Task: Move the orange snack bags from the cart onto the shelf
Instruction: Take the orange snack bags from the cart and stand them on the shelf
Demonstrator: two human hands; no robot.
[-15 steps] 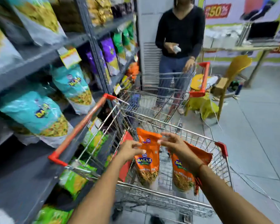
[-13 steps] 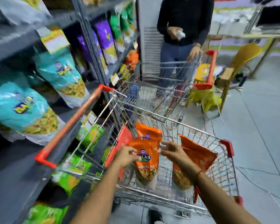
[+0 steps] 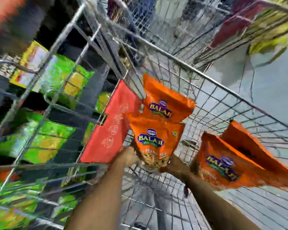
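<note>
The picture is blurred by head motion. Inside the wire cart (image 3: 211,83) stand several orange snack bags. My left hand (image 3: 129,157) and my right hand (image 3: 175,166) both grip the lower part of the front orange bag (image 3: 154,140), one on each side. A second orange bag (image 3: 165,102) stands right behind it. Another two orange bags (image 3: 231,160) lean together against the cart's right side. A red flap (image 3: 111,127) hangs on the cart's left wall, next to my left hand.
The shelf (image 3: 83,117) lies to the left, seen through the cart's wire side, with green snack bags (image 3: 56,77) on its lower levels. A second wire cart (image 3: 173,22) stands just beyond mine. Grey tiled floor (image 3: 273,80) opens to the right.
The view has swung down and closer to the cart. Both hands have slid from the top of the front orange bag to its lower part and now hold it.
</note>
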